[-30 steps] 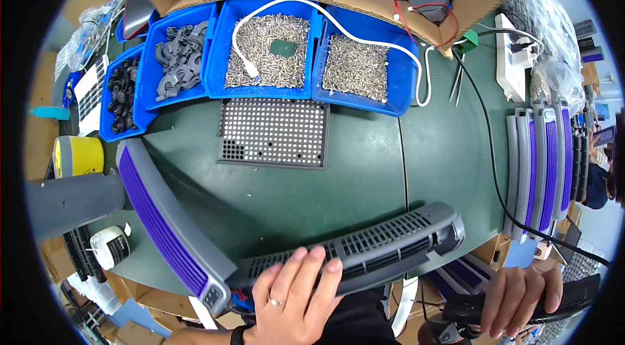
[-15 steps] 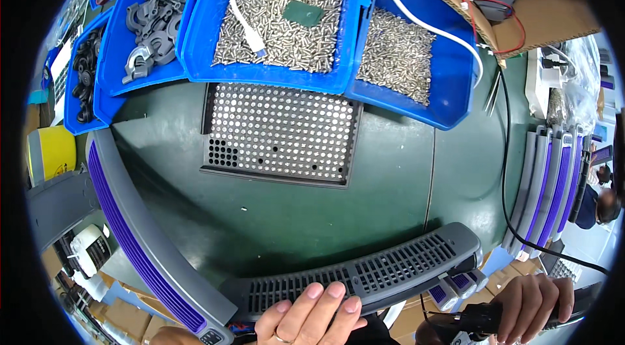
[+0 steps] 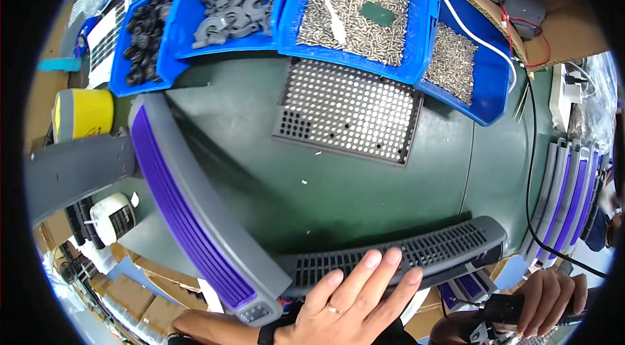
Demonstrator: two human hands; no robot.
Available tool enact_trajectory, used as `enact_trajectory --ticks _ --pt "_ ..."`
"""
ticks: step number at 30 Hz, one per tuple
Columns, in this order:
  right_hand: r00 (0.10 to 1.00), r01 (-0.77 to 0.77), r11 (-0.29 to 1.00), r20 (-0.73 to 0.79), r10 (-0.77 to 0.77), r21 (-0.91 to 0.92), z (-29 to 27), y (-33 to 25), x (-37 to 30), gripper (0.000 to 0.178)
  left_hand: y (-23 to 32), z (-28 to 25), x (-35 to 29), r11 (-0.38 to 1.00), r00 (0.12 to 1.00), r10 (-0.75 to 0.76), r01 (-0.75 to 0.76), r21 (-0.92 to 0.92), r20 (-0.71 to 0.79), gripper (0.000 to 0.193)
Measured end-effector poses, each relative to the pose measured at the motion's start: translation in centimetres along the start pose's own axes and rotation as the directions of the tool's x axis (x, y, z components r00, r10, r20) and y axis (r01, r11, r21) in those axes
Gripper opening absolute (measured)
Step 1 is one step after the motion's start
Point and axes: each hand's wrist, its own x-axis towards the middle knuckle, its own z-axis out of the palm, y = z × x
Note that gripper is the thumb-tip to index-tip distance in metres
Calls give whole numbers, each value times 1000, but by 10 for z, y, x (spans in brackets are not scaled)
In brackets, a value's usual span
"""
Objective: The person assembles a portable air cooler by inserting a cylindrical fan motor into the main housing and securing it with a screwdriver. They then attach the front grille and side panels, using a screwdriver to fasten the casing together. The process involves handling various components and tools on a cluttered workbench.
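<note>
A curved dark grey slotted grille part (image 3: 416,257) lies at the near edge of the green table. My left hand (image 3: 358,299) rests on its near side, fingers stretched and apart, fingertips over the slots. At the lower right, my right hand (image 3: 552,299) is closed around a black corded electric screwdriver (image 3: 504,310), held nearly level and apart from the grille. Left of the grille a long curved grey panel with a purple ribbed strip (image 3: 189,208) stretches away from me, its near end beside the grille's left end.
A black screw tray (image 3: 348,110), mostly filled, sits mid-table. Behind stand blue bins of screws (image 3: 358,19), grey clips (image 3: 237,3) and black parts (image 3: 146,39). A white cable (image 3: 449,3) crosses the bins. Purple-grey panels (image 3: 563,195) stand right, beside a black cord (image 3: 532,169).
The whole view has swung left, so the table's things sit further right in the picture. My left hand stays on the grille with its fingers stretched; my right hand keeps holding the screwdriver.
</note>
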Motion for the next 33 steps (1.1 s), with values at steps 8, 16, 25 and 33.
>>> enact_trajectory --ticks 8,16,25,33 --pt "942 183 922 -207 -263 -341 14 -47 -43 18 6 -8 4 1000 997 -12 10 21 70 75" --pt "994 111 929 18 -112 -353 67 -6 -26 15 3 0 6 993 994 46 -35 -110 99 101" --pt "993 3 912 110 47 -411 72 7 3 71 -2 -6 27 987 984 97 -115 114 150 132" --pt "986 -20 890 139 93 -455 67 14 10 90 -12 -2 41 941 973 140 -189 281 185 117"
